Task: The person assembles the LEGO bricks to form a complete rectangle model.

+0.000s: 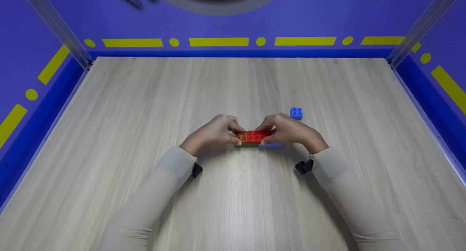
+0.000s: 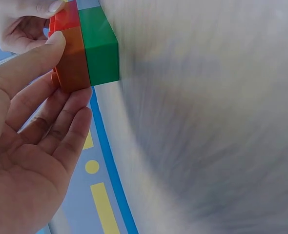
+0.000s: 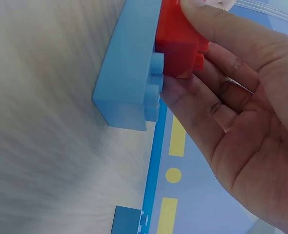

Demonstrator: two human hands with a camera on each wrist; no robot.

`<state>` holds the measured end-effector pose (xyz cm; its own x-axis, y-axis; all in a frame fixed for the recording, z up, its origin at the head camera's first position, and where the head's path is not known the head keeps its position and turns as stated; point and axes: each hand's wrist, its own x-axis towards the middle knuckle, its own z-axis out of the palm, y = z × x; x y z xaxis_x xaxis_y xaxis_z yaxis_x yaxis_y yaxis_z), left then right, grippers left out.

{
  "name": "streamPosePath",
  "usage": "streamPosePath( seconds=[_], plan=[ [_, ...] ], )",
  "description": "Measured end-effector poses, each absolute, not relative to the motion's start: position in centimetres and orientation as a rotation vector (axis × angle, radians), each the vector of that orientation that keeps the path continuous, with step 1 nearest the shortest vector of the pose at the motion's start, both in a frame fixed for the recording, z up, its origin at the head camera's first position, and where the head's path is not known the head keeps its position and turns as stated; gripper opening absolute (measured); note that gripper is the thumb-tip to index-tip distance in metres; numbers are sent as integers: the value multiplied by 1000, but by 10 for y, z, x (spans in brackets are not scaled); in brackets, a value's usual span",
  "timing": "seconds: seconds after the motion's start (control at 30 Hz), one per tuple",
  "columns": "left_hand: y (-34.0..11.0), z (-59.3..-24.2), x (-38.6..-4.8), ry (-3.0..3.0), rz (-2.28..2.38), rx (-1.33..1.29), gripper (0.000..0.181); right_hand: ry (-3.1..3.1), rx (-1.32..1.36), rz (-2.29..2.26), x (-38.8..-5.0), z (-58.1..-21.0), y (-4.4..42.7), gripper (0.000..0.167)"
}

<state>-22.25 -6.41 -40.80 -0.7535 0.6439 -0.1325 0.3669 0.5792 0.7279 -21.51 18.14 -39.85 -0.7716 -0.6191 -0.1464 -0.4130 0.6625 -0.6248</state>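
Observation:
A row of toy building bricks two layers high stands on the table (image 1: 233,192). Its upper layer has an orange brick (image 2: 74,61) on the left beside a red brick (image 3: 177,44). Underneath lie a green brick (image 2: 102,46) and, to its right, a light blue brick (image 3: 127,73), whose end studs stick out uncovered past the red one. My left hand (image 1: 217,132) pinches the orange brick between thumb and fingers. With thumb and fingers, my right hand (image 1: 287,130) grips the red brick at its right part.
A small blue brick (image 1: 296,113) with studs on top sits just behind my right hand. Purple walls with yellow marks (image 1: 218,42) enclose the table at the back and both sides. Each wrist carries a black camera (image 1: 305,167).

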Motion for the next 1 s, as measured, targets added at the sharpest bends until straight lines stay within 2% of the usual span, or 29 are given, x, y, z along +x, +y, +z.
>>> streamPosePath(
  seconds=[1.0],
  plan=[
    [-65, -411, -225, 2465, 948, 833, 38, 2528, -995, -731, -214, -392, 182, 35]
  ],
)
